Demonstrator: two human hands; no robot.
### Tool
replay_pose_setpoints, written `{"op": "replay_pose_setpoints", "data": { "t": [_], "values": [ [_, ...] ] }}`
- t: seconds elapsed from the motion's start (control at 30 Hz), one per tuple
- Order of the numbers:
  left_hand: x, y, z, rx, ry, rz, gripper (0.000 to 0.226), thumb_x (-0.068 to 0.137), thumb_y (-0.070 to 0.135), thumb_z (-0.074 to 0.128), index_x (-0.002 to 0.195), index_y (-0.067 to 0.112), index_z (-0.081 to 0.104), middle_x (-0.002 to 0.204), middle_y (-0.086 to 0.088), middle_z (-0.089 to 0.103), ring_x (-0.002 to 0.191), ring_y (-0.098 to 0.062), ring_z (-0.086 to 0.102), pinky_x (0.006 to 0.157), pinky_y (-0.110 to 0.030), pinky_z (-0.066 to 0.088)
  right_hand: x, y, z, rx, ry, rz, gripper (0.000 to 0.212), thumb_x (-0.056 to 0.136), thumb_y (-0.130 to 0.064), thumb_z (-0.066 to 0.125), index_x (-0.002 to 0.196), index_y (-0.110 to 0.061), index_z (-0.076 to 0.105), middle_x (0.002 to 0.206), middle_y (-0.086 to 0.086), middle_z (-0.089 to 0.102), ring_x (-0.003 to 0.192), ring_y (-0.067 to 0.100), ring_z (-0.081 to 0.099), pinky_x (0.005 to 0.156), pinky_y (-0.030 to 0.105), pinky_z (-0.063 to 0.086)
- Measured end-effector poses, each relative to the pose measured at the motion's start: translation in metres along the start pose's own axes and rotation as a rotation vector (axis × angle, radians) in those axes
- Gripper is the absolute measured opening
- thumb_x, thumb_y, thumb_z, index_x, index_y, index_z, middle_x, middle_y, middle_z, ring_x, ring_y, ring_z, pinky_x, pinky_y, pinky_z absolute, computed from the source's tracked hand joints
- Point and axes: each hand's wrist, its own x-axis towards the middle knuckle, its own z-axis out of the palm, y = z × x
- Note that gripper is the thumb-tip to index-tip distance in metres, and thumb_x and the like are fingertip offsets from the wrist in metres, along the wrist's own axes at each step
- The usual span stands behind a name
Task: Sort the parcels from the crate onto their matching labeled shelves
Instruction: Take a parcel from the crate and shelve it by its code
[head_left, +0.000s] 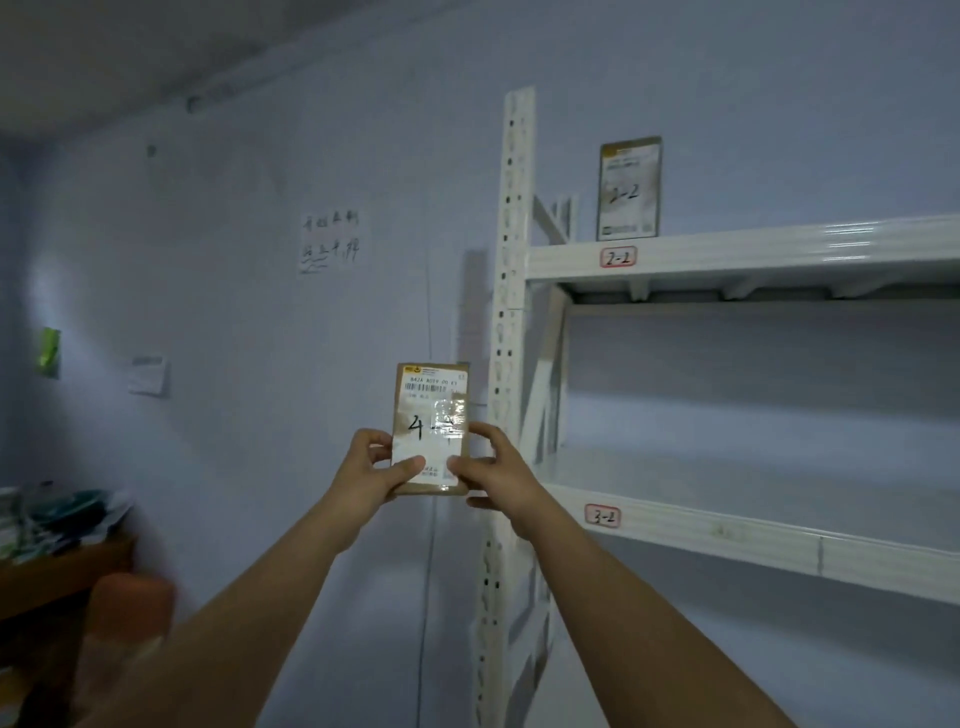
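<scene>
I hold a small brown cardboard parcel (430, 410) upright in front of me, its white label facing me with a handwritten "4" and glare over the rest. My left hand (371, 465) grips its lower left edge, thumb on the label. My right hand (491, 475) grips its lower right edge. To the right stands a white metal shelf rack (511, 291). Its upper shelf (779, 249) carries a tag "2-2" (618, 257), and a parcel marked "2-2" (629, 189) stands upright on it. The lower shelf (753, 540) is tagged "3-2" (602, 516).
A pale blue wall lies ahead with a handwritten paper notice (331, 241) and a small white box (149, 374). At the lower left are a wooden desk (62, 577) piled with items and an orange rounded object (130, 608). The crate is out of view.
</scene>
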Motion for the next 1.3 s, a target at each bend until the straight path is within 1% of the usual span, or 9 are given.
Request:
{"op": "replay_pose_setpoints", "data": {
  "t": [0.17, 0.27, 0.4, 0.67, 0.8, 0.87, 1.0, 1.17, 1.3],
  "values": [
    [-0.006, 0.007, 0.067, -0.004, -0.054, 0.001, 0.037, 0.085, 0.011, 0.067, 0.111, 0.010, 0.040, 0.119, -0.010, 0.054, 0.088, -0.014, 0.060, 0.065, -0.021, 0.049, -0.017, 0.007, -0.063, -0.021, 0.056, 0.010, 0.047, 0.087, -0.021, 0.065, 0.127, -0.032, 0.043, 0.088, 0.000, 0.065, 0.083, 0.016, 0.062, 0.081, 0.033, 0.050],
    [-0.012, 0.010, 0.095, 0.003, -0.073, -0.010, 0.037, 0.085, 0.012, 0.066, 0.110, 0.012, 0.040, 0.118, -0.009, 0.053, 0.093, -0.018, 0.059, 0.069, -0.024, 0.051, -0.025, 0.012, -0.092, -0.031, 0.062, 0.022, 0.049, 0.086, -0.022, 0.066, 0.128, -0.031, 0.044, 0.089, 0.002, 0.065, 0.083, 0.017, 0.062, 0.084, 0.036, 0.050],
    [-0.016, 0.022, 0.125, -0.038, -0.100, 0.016, 0.035, 0.084, 0.010, 0.067, 0.106, 0.015, 0.041, 0.119, -0.010, 0.054, 0.100, -0.022, 0.059, 0.071, -0.024, 0.051, -0.034, 0.006, -0.124, -0.030, 0.070, -0.006, 0.047, 0.087, -0.017, 0.064, 0.127, -0.030, 0.042, 0.090, 0.002, 0.067, 0.078, 0.015, 0.062, 0.079, 0.033, 0.050],
    [-0.031, 0.048, 0.197, -0.106, -0.208, 0.050, 0.037, 0.084, 0.005, 0.066, 0.109, 0.012, 0.040, 0.122, -0.013, 0.058, 0.101, -0.025, 0.062, 0.076, -0.030, 0.054, -0.072, -0.007, -0.197, -0.114, 0.166, -0.043, 0.050, 0.087, -0.016, 0.063, 0.128, -0.031, 0.039, 0.096, 0.003, 0.067, 0.086, 0.019, 0.063, 0.090, 0.042, 0.051],
    [-0.050, 0.060, 0.261, -0.159, -0.288, 0.063, 0.038, 0.085, 0.003, 0.064, 0.113, 0.011, 0.039, 0.116, -0.009, 0.057, 0.089, -0.015, 0.061, 0.068, -0.023, 0.050, -0.113, -0.009, -0.247, -0.150, 0.269, -0.022, 0.053, 0.086, -0.014, 0.063, 0.129, -0.029, 0.038, 0.101, 0.007, 0.066, 0.083, 0.018, 0.061, 0.082, 0.036, 0.050],
    [-0.062, 0.066, 0.295, -0.174, -0.355, 0.064, 0.040, 0.085, 0.003, 0.063, 0.115, 0.012, 0.038, 0.116, -0.009, 0.055, 0.090, -0.018, 0.059, 0.068, -0.023, 0.049, -0.138, -0.009, -0.275, -0.168, 0.332, -0.001, 0.053, 0.086, -0.014, 0.063, 0.130, -0.029, 0.037, 0.103, 0.008, 0.065, 0.082, 0.017, 0.061, 0.080, 0.034, 0.050],
    [-0.088, 0.077, 0.360, -0.204, -0.513, 0.070, 0.042, 0.084, 0.003, 0.065, 0.116, 0.012, 0.038, 0.123, -0.014, 0.056, 0.102, -0.028, 0.060, 0.073, -0.029, 0.052, -0.193, -0.012, -0.326, -0.185, 0.475, 0.046, 0.053, 0.086, -0.014, 0.063, 0.130, -0.030, 0.038, 0.095, 0.003, 0.064, 0.081, 0.018, 0.060, 0.083, 0.036, 0.049],
    [-0.127, 0.096, 0.421, -0.253, -0.679, 0.105, 0.046, 0.083, 0.002, 0.067, 0.116, 0.017, 0.039, 0.123, -0.014, 0.057, 0.104, -0.030, 0.061, 0.083, -0.038, 0.054, -0.261, -0.021, -0.367, -0.212, 0.646, 0.086, 0.054, 0.085, -0.015, 0.065, 0.129, -0.030, 0.039, 0.093, 0.004, 0.066, 0.079, 0.017, 0.061, 0.091, 0.043, 0.049],
    [-0.158, 0.110, 0.441, -0.295, -0.784, 0.125, 0.045, 0.084, 0.003, 0.066, 0.115, 0.018, 0.038, 0.118, -0.010, 0.058, 0.101, -0.027, 0.062, 0.072, -0.026, 0.053, -0.304, -0.031, -0.375, -0.225, 0.746, 0.096, 0.056, 0.084, -0.013, 0.067, 0.130, -0.028, 0.040, 0.099, 0.009, 0.067, 0.080, 0.019, 0.063, 0.083, 0.040, 0.050]
  ]
}}
